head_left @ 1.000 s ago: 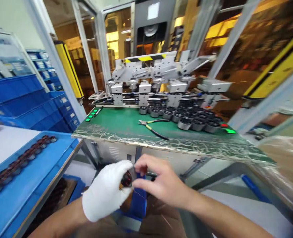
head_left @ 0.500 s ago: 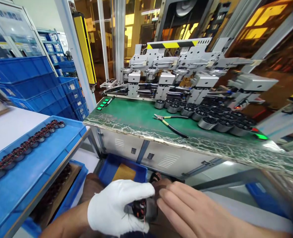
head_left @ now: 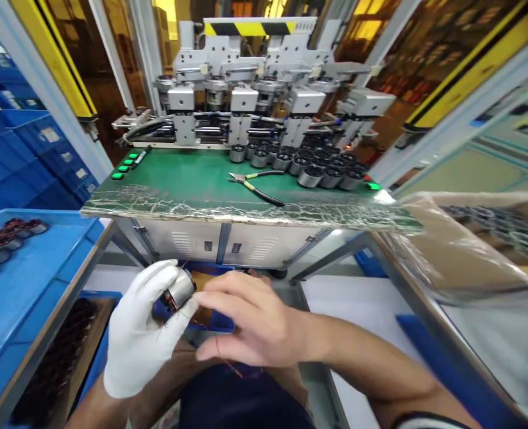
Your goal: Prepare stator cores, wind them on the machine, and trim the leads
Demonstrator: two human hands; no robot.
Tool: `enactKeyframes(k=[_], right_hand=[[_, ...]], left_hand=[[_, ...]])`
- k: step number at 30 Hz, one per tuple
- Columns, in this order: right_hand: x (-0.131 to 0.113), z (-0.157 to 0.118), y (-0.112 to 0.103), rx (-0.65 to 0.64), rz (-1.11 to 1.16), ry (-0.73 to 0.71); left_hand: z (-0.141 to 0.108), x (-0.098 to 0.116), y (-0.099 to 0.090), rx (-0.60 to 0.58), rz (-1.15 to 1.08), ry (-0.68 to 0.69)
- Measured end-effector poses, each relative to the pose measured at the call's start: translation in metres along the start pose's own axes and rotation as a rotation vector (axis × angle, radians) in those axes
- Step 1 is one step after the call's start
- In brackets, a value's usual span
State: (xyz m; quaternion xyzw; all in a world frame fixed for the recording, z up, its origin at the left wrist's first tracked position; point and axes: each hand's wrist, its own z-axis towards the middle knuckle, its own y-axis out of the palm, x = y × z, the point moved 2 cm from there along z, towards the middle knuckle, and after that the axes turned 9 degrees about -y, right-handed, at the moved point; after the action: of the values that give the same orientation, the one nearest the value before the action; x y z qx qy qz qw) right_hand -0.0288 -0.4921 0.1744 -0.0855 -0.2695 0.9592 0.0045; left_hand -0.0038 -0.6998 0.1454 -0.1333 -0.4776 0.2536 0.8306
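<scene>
My left hand (head_left: 145, 333), in a white glove, holds a silver metal cylinder (head_left: 181, 289) with dark ends and thin copper wires hanging from it. My bare right hand (head_left: 250, 322) is just to the right of the cylinder, its fingertips close to the wires and its thumb apart from the fingers. A loose reddish wire (head_left: 228, 360) trails below the right thumb. Whether the right fingertips touch the cylinder cannot be made out. Both hands are above my lap, in front of the green bench top (head_left: 179, 179).
On the bench are pliers (head_left: 264, 193) and several metal rings (head_left: 311, 174) below a grey machine (head_left: 241, 98). A blue tray (head_left: 62, 256) with wound parts is at left. At right is a plastic-lined box (head_left: 443, 253).
The view has turned right, bringing the box into sight. My left hand has tilted the cylinder so its metal side shows. My right hand's thumb is now visible, spread from the fingers.
</scene>
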Motion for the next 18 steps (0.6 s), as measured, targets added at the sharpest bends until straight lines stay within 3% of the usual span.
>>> enactKeyframes(k=[4, 8, 13, 16, 18], right_hand=[[-0.001, 0.006, 0.022, 0.315, 0.234, 0.141], [0.004, -0.003, 0.023, 0.469, 0.439, 0.436], [0.001, -0.012, 0.022, 0.498, 0.426, 0.492], [0.005, -0.016, 0.012, 0.492, 0.405, 0.501], [0.022, -0.016, -0.007, 0.477, 0.291, 0.496]], left_hand=[[-0.001, 0.007, 0.006, -0.035, -0.068, -0.006], [-0.005, 0.007, 0.007, -0.035, -0.278, -0.259], [-0.008, -0.001, 0.017, -0.073, -0.577, -0.423], [-0.008, -0.007, 0.016, -0.008, -0.554, -0.411], [-0.008, -0.009, 0.007, 0.064, -0.495, -0.386]])
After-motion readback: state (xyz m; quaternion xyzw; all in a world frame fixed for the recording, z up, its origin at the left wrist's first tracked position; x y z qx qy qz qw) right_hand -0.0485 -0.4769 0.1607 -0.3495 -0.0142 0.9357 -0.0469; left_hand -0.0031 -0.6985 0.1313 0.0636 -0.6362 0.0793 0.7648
